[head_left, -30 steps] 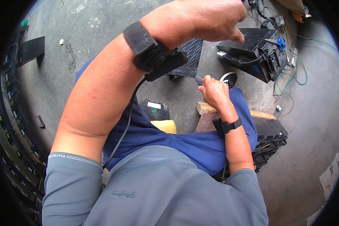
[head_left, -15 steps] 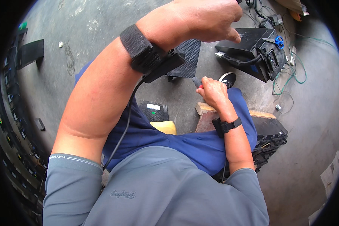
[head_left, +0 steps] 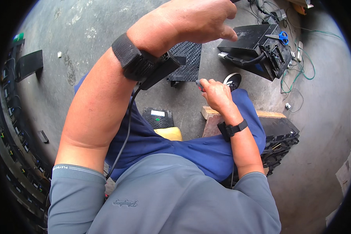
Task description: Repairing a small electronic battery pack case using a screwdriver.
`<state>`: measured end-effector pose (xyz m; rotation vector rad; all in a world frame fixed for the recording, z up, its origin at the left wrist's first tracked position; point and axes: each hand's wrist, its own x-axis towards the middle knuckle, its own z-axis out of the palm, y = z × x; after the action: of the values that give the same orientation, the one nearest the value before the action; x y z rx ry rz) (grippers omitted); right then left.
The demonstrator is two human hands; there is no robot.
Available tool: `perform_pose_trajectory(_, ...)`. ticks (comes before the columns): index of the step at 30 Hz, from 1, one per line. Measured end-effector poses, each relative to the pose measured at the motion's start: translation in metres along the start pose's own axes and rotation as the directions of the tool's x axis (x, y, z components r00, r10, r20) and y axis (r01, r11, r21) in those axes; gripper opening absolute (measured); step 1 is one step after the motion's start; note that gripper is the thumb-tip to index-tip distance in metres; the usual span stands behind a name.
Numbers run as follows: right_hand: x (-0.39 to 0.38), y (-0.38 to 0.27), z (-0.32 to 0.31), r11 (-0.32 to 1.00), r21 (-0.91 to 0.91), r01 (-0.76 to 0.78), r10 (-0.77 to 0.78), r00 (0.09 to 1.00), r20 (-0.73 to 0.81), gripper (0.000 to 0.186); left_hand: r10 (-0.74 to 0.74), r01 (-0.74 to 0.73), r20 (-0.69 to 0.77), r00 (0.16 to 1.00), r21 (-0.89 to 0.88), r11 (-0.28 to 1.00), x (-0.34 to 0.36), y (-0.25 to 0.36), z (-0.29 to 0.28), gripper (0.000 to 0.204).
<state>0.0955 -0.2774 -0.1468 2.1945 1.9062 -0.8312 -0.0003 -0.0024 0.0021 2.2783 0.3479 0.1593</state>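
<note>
My left hand (head_left: 200, 21) is raised at the top edge, its fingers curled and partly cut off by the frame. A small dark thing (head_left: 233, 1) shows at its fingers, too little to name. Lower down, my right hand (head_left: 218, 95) is closed around a hand tool with a grey and red handle (head_left: 200, 85); its working end is hidden. Beyond this hand stands a black ribbed panel (head_left: 186, 64), partly covered by my left wrist. Each wrist wears a black strap, and the left one carries a black device (head_left: 159, 70) with a cable.
At the right is a black box-shaped unit (head_left: 247, 41) with blue-handled scissors (head_left: 281, 38) on top. Green cable (head_left: 306, 76) lies behind it. Black modules (head_left: 279, 126) and a wooden strip (head_left: 210, 112) are by my right leg. Racked units (head_left: 17, 113) line the left.
Both hands have shifted slightly left in the view, and my left hand has risen a little. The right hand still grips the grey and red tool.
</note>
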Motion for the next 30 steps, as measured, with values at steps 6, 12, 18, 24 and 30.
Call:
perform_pose_trajectory(6,-0.001,0.005,0.005,0.998,0.054,0.017,-0.016,1.000,-0.024,0.020,0.014,-0.013,-0.024,1.000,0.021,1.000,0.000,-0.004,0.007,0.037)
perform_pose_trajectory(12,0.003,0.002,0.001,0.997,0.061,-0.043,0.039,0.997,0.065,0.026,0.037,-0.036,-0.047,0.998,0.034,0.999,-0.002,-0.006,0.006,0.037)
perform_pose_trajectory(18,0.001,0.004,0.001,0.993,0.070,-0.093,0.087,0.992,0.087,0.031,0.005,-0.004,-0.020,1.000,0.016,1.000,0.004,-0.002,0.006,0.038)
perform_pose_trajectory(24,0.001,0.002,0.003,0.994,0.067,-0.090,0.084,0.993,0.084,0.031,-0.083,0.082,0.032,0.996,0.047,0.996,0.005,-0.001,0.006,0.039)
perform_pose_trajectory(30,0.002,0.002,0.003,0.993,0.066,-0.102,0.097,0.992,0.075,0.030,-0.114,0.114,-0.054,0.992,0.006,0.993,0.002,-0.009,0.023,0.047)
